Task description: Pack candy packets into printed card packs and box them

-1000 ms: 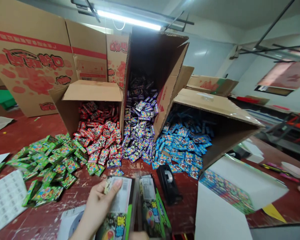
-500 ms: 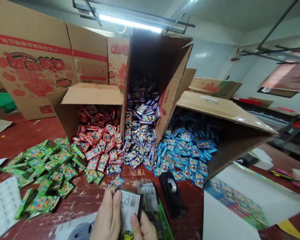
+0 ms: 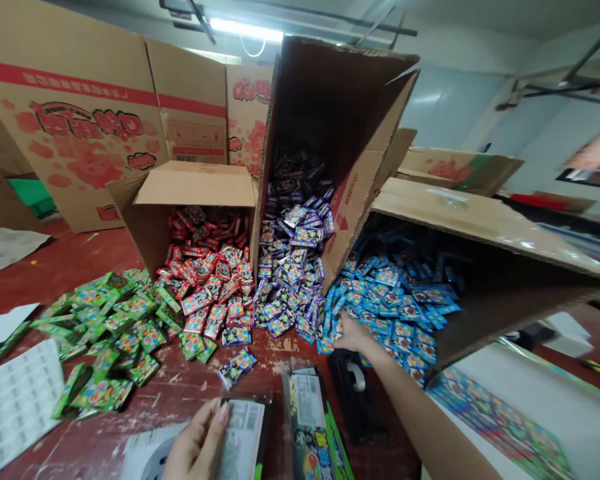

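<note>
My left hand (image 3: 196, 443) holds a flat dark display box with a barcode label (image 3: 240, 440) at the bottom edge of the view. My right hand (image 3: 353, 333) is stretched forward and rests on the near edge of the pile of blue packets (image 3: 395, 303) that spills from a tipped carton (image 3: 480, 253). Whether its fingers close on a packet cannot be seen. A second printed box (image 3: 310, 427) stands beside the one I hold.
Purple packets (image 3: 293, 267), red packets (image 3: 210, 280) and green packets (image 3: 110, 327) lie in piles from other tipped cartons on the red table. A black tape dispenser (image 3: 353, 393) sits under my right arm. Sticker sheets (image 3: 15, 400) lie left; white printed sheets (image 3: 530, 413) lie right.
My right hand has left the box and reached forward to the blue packets. The left hand keeps the box, now lower in view. The camera has moved closer to the piles.
</note>
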Action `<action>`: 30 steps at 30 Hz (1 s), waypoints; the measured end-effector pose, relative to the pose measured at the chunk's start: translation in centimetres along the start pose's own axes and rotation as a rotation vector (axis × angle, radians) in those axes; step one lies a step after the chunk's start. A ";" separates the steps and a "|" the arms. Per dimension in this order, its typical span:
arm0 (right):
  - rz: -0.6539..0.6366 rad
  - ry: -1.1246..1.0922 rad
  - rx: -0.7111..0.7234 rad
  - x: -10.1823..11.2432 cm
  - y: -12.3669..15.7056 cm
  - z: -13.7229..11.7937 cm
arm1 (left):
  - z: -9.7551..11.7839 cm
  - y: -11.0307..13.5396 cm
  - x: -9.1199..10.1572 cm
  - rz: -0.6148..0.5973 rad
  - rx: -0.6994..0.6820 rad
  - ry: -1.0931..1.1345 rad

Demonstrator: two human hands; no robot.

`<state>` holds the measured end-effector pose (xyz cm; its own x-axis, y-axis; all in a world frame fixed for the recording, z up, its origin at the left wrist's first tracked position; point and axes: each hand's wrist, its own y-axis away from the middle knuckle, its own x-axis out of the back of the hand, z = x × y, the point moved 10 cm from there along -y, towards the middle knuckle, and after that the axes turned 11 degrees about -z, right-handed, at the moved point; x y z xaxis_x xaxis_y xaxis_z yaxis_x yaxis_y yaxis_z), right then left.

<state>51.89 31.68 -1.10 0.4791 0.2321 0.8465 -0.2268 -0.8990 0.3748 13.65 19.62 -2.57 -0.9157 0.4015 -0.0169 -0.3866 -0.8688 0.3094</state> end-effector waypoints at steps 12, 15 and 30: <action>0.118 -0.746 0.332 -1.3 11.1 -10.4 | 1.5 1.8 -1.6 0.057 -0.032 0.207; -0.029 -1.022 0.515 -5.6 15.3 -15.9 | 2.1 2.5 -1.9 0.041 -0.050 0.164; -0.430 -0.225 0.935 -5.2 20.4 -24.5 | 3.6 3.4 -3.6 -0.081 -0.119 0.000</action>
<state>23.98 21.26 11.46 0.5316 0.6116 0.5860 0.6982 -0.7081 0.1055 16.04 16.30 1.97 -0.8811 0.4715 -0.0376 -0.4694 -0.8618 0.1922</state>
